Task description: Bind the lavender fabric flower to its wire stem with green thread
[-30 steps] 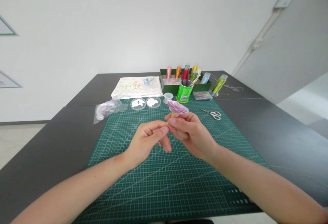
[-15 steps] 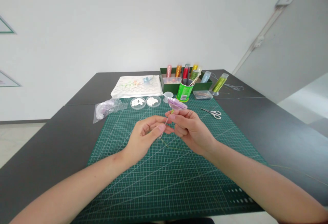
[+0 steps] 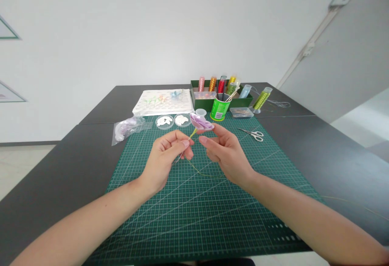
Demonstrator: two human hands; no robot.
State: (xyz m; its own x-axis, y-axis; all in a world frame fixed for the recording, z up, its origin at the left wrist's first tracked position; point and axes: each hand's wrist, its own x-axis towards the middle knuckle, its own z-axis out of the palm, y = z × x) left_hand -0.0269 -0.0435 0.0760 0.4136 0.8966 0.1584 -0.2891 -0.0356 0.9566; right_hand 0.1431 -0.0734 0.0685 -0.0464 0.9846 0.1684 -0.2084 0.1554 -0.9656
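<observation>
A pale purple artificial flower [image 3: 201, 123] is held above the green cutting mat [image 3: 194, 217], its head tilted toward the right. My left hand [image 3: 164, 154] pinches its thin green-wrapped stem between thumb and fingers. Wire ends stick out below that pinch. A fine yellow-green thread [image 3: 199, 172] trails down from it toward the right. Beside the flower, my right hand [image 3: 227, 150] has thumb and index finger apart, the index fingertip at the edge of the petals. Whether that fingertip presses on the petal I cannot tell.
Small scissors [image 3: 253, 134] lie right of the hands. Behind stand a green can [image 3: 220, 110] with sticks, a dark green box [image 3: 203, 104] with thread spools, and a yellow-green spool [image 3: 261, 99]. Two clear dishes, a plastic bag [image 3: 126, 129] and white sheets [image 3: 161, 108] are farther left.
My left hand has taken the stem just under the flower, and the flower has shifted left and tilted. My right hand has let go of the stem, its thumb and index finger now spread.
</observation>
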